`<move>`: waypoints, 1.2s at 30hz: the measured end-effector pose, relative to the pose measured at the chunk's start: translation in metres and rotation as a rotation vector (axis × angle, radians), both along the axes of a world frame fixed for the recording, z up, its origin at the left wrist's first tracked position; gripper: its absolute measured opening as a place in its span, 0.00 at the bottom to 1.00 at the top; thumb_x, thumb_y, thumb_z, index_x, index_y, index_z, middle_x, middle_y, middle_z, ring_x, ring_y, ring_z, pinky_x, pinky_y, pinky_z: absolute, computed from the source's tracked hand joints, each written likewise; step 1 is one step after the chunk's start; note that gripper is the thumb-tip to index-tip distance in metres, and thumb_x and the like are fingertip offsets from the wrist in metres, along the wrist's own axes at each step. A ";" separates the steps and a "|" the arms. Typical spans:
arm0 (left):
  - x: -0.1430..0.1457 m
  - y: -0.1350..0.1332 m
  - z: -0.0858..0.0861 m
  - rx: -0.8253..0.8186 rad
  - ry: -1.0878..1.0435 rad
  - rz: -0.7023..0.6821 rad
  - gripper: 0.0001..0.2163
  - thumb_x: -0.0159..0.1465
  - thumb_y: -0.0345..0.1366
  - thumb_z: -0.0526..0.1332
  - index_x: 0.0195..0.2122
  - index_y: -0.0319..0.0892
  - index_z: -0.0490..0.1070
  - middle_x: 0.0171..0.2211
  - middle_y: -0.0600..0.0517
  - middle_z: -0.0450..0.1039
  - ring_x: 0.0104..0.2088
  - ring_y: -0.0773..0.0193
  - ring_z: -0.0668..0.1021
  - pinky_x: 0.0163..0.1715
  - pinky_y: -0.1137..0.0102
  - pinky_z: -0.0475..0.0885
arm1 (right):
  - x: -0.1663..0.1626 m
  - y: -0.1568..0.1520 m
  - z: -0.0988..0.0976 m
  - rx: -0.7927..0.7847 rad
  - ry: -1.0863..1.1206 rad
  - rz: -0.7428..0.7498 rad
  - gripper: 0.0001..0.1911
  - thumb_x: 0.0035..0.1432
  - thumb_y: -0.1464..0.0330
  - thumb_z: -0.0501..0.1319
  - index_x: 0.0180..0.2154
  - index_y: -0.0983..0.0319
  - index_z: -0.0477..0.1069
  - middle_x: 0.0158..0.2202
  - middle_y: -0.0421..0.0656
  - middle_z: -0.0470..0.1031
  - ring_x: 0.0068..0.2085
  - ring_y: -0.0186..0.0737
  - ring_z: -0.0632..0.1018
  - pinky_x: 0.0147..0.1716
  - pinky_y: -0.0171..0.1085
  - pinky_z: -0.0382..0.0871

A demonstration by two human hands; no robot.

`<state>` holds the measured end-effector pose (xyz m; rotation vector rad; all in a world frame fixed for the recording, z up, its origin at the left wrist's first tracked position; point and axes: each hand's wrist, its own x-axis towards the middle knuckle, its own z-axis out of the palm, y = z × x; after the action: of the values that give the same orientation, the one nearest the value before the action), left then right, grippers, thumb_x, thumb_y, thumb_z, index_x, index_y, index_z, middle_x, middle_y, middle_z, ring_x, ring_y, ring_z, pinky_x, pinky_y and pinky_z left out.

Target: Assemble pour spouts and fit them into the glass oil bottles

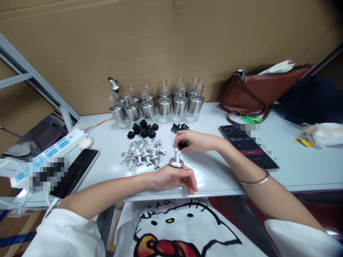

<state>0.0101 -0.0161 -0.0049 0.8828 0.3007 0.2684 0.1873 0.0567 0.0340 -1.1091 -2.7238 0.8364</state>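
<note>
My left hand (pixel 171 177) is near the table's front edge, curled round a silver bottle pourer spout (pixel 176 159). The spout stands upright above the hand, its disc near the thumb side and its lower end hidden. Just beyond it, my right hand (pixel 197 141) reaches down with bent fingers to a small pile of black pieces (pixel 183 145). Its fingertips are close together; what is between them is hidden. Left of the hands lie a heap of silver pourer spouts (pixel 144 152) and several black stoppers (pixel 144 129). Small black flip caps (pixel 179 127) lie behind the right hand.
Rows of glass bottles with steel sleeves (pixel 164 106) stand at the back; one has a fitted pourer (pixel 114 84). At right are a timer phone (pixel 249 146) and a brown bag (pixel 249 91). Another phone (pixel 76 173) and a power strip (pixel 57 148) lie left.
</note>
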 end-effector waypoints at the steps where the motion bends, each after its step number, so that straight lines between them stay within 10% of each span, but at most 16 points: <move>1: 0.000 0.000 0.000 0.001 0.002 0.001 0.20 0.51 0.50 0.68 0.24 0.34 0.76 0.23 0.49 0.73 0.25 0.67 0.74 0.33 0.68 0.62 | 0.000 0.000 0.000 -0.002 0.000 0.010 0.13 0.50 0.78 0.63 0.39 0.64 0.76 0.41 0.47 0.71 0.44 0.42 0.73 0.47 0.39 0.66; 13: 0.000 0.000 0.000 -0.003 0.006 -0.002 0.19 0.51 0.50 0.68 0.24 0.35 0.77 0.23 0.49 0.74 0.25 0.67 0.73 0.33 0.69 0.63 | 0.001 -0.002 0.003 -0.005 0.026 0.015 0.17 0.48 0.77 0.65 0.42 0.64 0.74 0.42 0.47 0.70 0.41 0.41 0.73 0.45 0.40 0.67; 18: 0.000 0.000 -0.001 -0.019 -0.013 0.020 0.18 0.52 0.48 0.69 0.24 0.35 0.76 0.23 0.50 0.73 0.24 0.66 0.74 0.32 0.69 0.63 | -0.007 -0.008 0.012 0.130 0.381 -0.092 0.09 0.59 0.65 0.59 0.34 0.65 0.72 0.36 0.46 0.71 0.37 0.39 0.72 0.41 0.39 0.65; 36: -0.001 -0.001 -0.002 -0.025 -0.102 0.013 0.10 0.51 0.38 0.59 0.19 0.37 0.71 0.22 0.47 0.71 0.27 0.61 0.72 0.35 0.65 0.62 | -0.042 -0.034 0.004 -0.309 0.620 0.092 0.16 0.56 0.69 0.54 0.18 0.61 0.54 0.18 0.32 0.52 0.22 0.27 0.54 0.21 0.30 0.52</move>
<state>0.0089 -0.0170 -0.0072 0.8398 0.2146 0.3203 0.1450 0.0222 0.0376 -0.6114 -2.1822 1.3756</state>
